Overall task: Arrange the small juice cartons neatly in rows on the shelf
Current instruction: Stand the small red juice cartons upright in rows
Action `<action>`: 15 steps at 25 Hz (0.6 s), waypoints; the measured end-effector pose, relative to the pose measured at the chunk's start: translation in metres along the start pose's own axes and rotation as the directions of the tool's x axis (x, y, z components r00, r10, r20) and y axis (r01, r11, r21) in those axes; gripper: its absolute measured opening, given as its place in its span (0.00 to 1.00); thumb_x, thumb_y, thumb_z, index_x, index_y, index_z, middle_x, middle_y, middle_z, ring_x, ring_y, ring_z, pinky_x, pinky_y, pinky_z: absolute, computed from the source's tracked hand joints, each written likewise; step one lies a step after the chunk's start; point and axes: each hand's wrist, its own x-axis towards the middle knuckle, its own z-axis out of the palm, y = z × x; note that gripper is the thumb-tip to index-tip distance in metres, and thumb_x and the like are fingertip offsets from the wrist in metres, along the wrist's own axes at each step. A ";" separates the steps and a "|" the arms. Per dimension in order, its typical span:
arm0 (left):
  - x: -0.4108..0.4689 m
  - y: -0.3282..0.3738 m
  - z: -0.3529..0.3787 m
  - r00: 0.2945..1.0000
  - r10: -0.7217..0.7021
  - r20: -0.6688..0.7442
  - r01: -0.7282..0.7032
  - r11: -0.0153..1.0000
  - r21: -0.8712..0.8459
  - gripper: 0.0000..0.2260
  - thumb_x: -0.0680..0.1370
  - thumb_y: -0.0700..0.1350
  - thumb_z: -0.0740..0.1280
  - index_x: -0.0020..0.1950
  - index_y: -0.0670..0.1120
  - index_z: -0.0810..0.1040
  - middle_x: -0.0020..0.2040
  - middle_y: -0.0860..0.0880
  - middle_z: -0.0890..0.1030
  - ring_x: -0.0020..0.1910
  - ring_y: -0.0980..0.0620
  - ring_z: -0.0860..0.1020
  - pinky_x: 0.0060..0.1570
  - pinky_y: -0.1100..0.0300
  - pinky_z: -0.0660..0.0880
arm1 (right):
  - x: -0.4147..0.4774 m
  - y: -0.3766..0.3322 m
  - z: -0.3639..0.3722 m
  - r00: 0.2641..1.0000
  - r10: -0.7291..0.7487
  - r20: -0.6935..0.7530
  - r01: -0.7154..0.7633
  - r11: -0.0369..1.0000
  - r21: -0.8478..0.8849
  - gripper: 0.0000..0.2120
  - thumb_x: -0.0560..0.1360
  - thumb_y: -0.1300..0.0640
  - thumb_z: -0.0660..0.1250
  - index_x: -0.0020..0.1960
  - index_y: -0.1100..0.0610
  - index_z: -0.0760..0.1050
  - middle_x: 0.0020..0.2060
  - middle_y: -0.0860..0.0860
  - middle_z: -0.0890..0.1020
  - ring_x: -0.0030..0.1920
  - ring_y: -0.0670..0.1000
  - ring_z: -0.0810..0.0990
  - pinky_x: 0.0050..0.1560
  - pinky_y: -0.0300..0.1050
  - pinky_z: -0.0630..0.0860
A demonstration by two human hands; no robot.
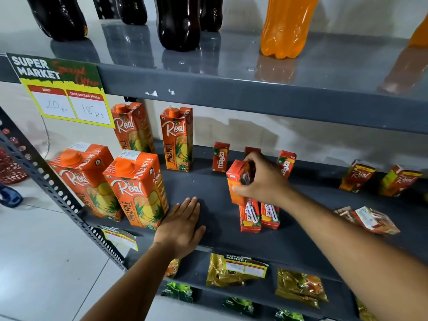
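My right hand [261, 179] grips a small orange Maaza carton [237, 179] and holds it just above two more small cartons [259, 216] that stand side by side on the grey middle shelf [215, 181]. Further back stand upright Maaza cartons: one at the left [220, 156], one at the right [286, 163], and one mostly hidden behind my hand. My left hand [183, 225] lies flat, palm down, on the shelf's front edge, holding nothing. Two small Real cartons [356, 176] stand at the far right, and one small carton [375, 220] lies on its side.
Tall Real pineapple cartons [136, 188] fill the left part of the shelf, right beside my left hand. Dark and orange soda bottles [287, 26] stand on the shelf above. A price tag [62, 89] hangs from its edge. Snack packets [231, 269] lie on the shelf below.
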 end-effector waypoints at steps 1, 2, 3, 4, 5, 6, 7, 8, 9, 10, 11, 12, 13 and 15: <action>0.000 0.000 0.000 1.000 -0.009 -0.009 0.009 1.000 -0.005 0.35 0.77 0.62 0.42 0.78 0.42 0.51 0.80 0.45 0.51 0.78 0.48 0.46 0.73 0.57 0.38 | 0.001 -0.003 0.013 0.996 0.005 -0.089 0.002 0.997 0.081 0.28 0.64 0.49 0.77 0.57 0.49 0.67 0.51 0.49 0.79 0.50 0.50 0.79 0.48 0.44 0.76; 0.000 0.001 0.000 1.000 -0.022 -0.013 0.022 1.000 -0.012 0.34 0.77 0.61 0.43 0.78 0.42 0.51 0.80 0.44 0.51 0.78 0.48 0.45 0.73 0.57 0.38 | 0.003 -0.004 0.027 0.985 0.013 -0.172 0.011 0.990 0.139 0.29 0.64 0.51 0.78 0.60 0.51 0.67 0.53 0.50 0.79 0.51 0.51 0.80 0.50 0.44 0.76; 0.000 0.001 0.000 0.999 -0.034 -0.013 0.034 0.999 -0.014 0.34 0.77 0.61 0.44 0.78 0.42 0.50 0.80 0.44 0.50 0.78 0.47 0.45 0.73 0.56 0.37 | 0.005 -0.003 0.042 0.971 0.018 -0.239 0.023 0.985 0.169 0.31 0.64 0.52 0.78 0.62 0.52 0.69 0.55 0.52 0.80 0.53 0.52 0.79 0.52 0.44 0.76; 0.000 0.001 0.000 0.999 -0.042 -0.005 0.042 0.999 -0.010 0.34 0.77 0.61 0.45 0.78 0.42 0.49 0.80 0.44 0.49 0.78 0.47 0.44 0.73 0.56 0.37 | 0.007 -0.001 0.056 0.960 0.023 -0.279 0.029 0.984 0.178 0.32 0.63 0.52 0.78 0.64 0.53 0.70 0.56 0.53 0.80 0.55 0.53 0.79 0.55 0.45 0.76; 0.000 0.001 0.000 0.999 -0.046 0.002 0.046 0.999 -0.005 0.34 0.77 0.61 0.45 0.78 0.42 0.49 0.80 0.44 0.48 0.78 0.47 0.44 0.73 0.56 0.38 | 0.009 0.001 0.068 0.954 0.028 -0.299 0.029 0.983 0.184 0.33 0.63 0.52 0.79 0.65 0.54 0.71 0.57 0.53 0.80 0.57 0.53 0.78 0.57 0.46 0.76; 0.000 0.001 0.000 0.999 -0.048 0.006 0.048 0.999 -0.004 0.34 0.77 0.61 0.45 0.78 0.42 0.48 0.80 0.44 0.48 0.78 0.47 0.44 0.73 0.56 0.38 | 0.011 0.002 0.079 0.951 0.038 -0.308 0.023 0.981 0.193 0.34 0.64 0.52 0.79 0.66 0.55 0.71 0.58 0.54 0.80 0.58 0.54 0.77 0.58 0.47 0.75; 0.001 0.000 0.000 0.999 -0.050 0.007 0.050 0.999 -0.007 0.34 0.77 0.61 0.45 0.78 0.42 0.48 0.80 0.44 0.47 0.78 0.47 0.44 0.73 0.55 0.39 | 0.011 0.003 0.087 0.946 0.048 -0.320 0.021 0.978 0.209 0.34 0.64 0.53 0.79 0.67 0.55 0.71 0.59 0.55 0.79 0.60 0.55 0.76 0.58 0.44 0.73; 0.001 0.000 0.000 0.999 -0.051 0.007 0.051 0.999 -0.012 0.34 0.77 0.61 0.44 0.78 0.43 0.48 0.80 0.44 0.47 0.78 0.47 0.44 0.73 0.55 0.40 | 0.011 0.004 0.093 0.941 0.058 -0.332 0.020 0.974 0.225 0.35 0.64 0.54 0.79 0.68 0.55 0.70 0.60 0.55 0.78 0.61 0.54 0.75 0.58 0.42 0.70; 0.001 -0.001 0.001 0.999 -0.050 0.010 0.050 0.999 -0.016 0.35 0.77 0.61 0.44 0.78 0.43 0.47 0.80 0.44 0.47 0.78 0.47 0.43 0.73 0.55 0.40 | 0.012 0.005 0.099 0.938 0.058 -0.343 0.022 0.974 0.227 0.36 0.65 0.54 0.79 0.70 0.56 0.69 0.61 0.56 0.77 0.62 0.54 0.74 0.58 0.40 0.67; 0.001 -0.001 0.001 0.999 -0.048 0.015 0.049 0.999 -0.017 0.35 0.76 0.61 0.44 0.78 0.43 0.47 0.80 0.44 0.47 0.78 0.47 0.43 0.74 0.54 0.40 | 0.012 0.005 0.103 0.936 0.054 -0.348 0.024 0.977 0.213 0.36 0.65 0.54 0.79 0.70 0.55 0.69 0.62 0.55 0.76 0.63 0.53 0.73 0.58 0.38 0.65; 0.001 -0.001 0.001 0.999 -0.048 0.019 0.048 0.999 -0.020 0.35 0.76 0.61 0.44 0.78 0.43 0.47 0.80 0.44 0.47 0.78 0.47 0.43 0.73 0.54 0.40 | 0.012 0.006 0.106 0.935 0.045 -0.352 0.025 0.981 0.190 0.35 0.65 0.53 0.79 0.69 0.55 0.70 0.61 0.55 0.76 0.62 0.53 0.73 0.57 0.37 0.65; 0.001 -0.001 0.001 0.999 -0.047 0.020 0.048 0.999 -0.025 0.35 0.76 0.61 0.43 0.78 0.43 0.47 0.80 0.44 0.47 0.78 0.48 0.43 0.73 0.54 0.40 | 0.012 0.006 0.108 0.934 0.041 -0.354 0.023 0.985 0.172 0.34 0.65 0.52 0.79 0.68 0.55 0.70 0.60 0.55 0.76 0.62 0.52 0.73 0.56 0.36 0.64; 0.001 -0.001 0.001 0.999 -0.046 0.022 0.047 0.998 -0.030 0.36 0.76 0.62 0.43 0.78 0.43 0.48 0.80 0.44 0.47 0.78 0.47 0.43 0.73 0.54 0.40 | 0.012 0.007 0.111 0.934 0.044 -0.356 0.017 0.986 0.167 0.34 0.65 0.51 0.79 0.67 0.56 0.71 0.60 0.55 0.76 0.61 0.52 0.73 0.55 0.35 0.64; 0.002 -0.001 0.001 0.999 -0.042 0.020 0.043 0.999 -0.030 0.36 0.75 0.62 0.43 0.78 0.43 0.48 0.80 0.44 0.47 0.78 0.47 0.43 0.74 0.54 0.40 | 0.012 0.007 0.115 0.929 0.044 -0.368 0.020 0.986 0.167 0.33 0.64 0.51 0.80 0.65 0.57 0.71 0.59 0.55 0.76 0.60 0.52 0.73 0.53 0.33 0.63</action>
